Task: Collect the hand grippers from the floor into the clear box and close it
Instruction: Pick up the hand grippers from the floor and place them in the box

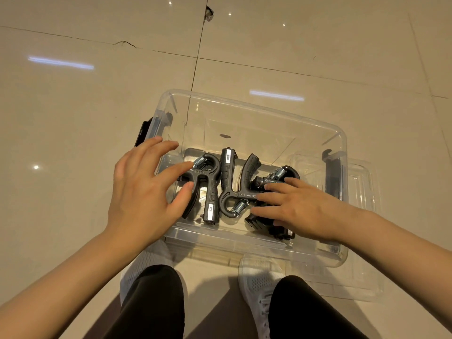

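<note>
I see three black hand grippers (221, 184) lying in the clear box (256, 111). My left hand (144, 189) hovers spread, holding nothing. My right hand (298, 206) lies flat on the right one, perhaps only touching.

Cracked beige floor tiles (97, 99); white mesh shoes (259, 285); black trousers (156, 302).
</note>
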The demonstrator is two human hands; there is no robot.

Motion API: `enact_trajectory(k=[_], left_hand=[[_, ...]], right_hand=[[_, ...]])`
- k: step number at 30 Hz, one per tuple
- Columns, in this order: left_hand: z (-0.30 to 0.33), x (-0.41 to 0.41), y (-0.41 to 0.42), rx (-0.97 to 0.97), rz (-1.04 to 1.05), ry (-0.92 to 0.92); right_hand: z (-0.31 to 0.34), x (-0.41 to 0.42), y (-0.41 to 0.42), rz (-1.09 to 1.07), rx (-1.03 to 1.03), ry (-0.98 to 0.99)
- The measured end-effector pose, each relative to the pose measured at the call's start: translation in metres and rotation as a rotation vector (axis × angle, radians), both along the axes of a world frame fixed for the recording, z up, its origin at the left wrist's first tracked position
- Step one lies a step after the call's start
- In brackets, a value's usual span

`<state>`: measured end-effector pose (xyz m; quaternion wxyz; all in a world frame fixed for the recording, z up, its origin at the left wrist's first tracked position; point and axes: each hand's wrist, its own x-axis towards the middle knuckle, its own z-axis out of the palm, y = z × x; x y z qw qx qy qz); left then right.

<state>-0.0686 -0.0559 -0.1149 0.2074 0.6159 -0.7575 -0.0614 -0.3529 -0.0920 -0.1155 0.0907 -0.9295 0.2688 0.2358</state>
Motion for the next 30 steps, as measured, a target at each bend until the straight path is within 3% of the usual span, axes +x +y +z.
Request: enact_trajectory(k=[4, 7, 10, 13, 16, 19, 22, 26, 30], left_hand=[[0.002, 0.0, 0.001, 0.047, -0.01, 0.006], [0.023, 0.006, 0.004, 0.076, -0.149, 0.093], [0.081, 0.01, 0.014, -0.021, -0.334, 0.051], [0.172, 0.011, 0.029, 0.089, -0.421, 0.119], [0.25, 0.018, 0.055, 0.229, -0.392, 0.109], [0.309, 0.017, 0.091, 0.167, -0.338, 0.175], [0.342, 0.012, 0.131, 0.086, -0.258, 0.09], [0.363, 0.034, 0.173, -0.031, -0.121, 0.013], [0.367, 0.087, 0.202, -0.063, 0.07, -0.025]], right_hand=[[0.039, -0.008, 0.01, -0.068, -0.126, -0.116], [0.1, -0.01, 0.02, -0.167, -0.094, -0.104], [0.178, -0.008, 0.031, -0.498, 0.155, -0.057], [0.253, 0.004, 0.055, -0.655, 0.339, -0.232], [0.31, 0.015, 0.083, -0.64, 0.155, -0.263], [0.339, 0.038, 0.115, -0.697, -0.037, -0.43], [0.338, 0.074, 0.153, -0.689, -0.153, -0.645], [0.327, 0.113, 0.171, -0.582, -0.174, -0.619], [0.336, 0.153, 0.157, -0.573, -0.069, -0.761]])
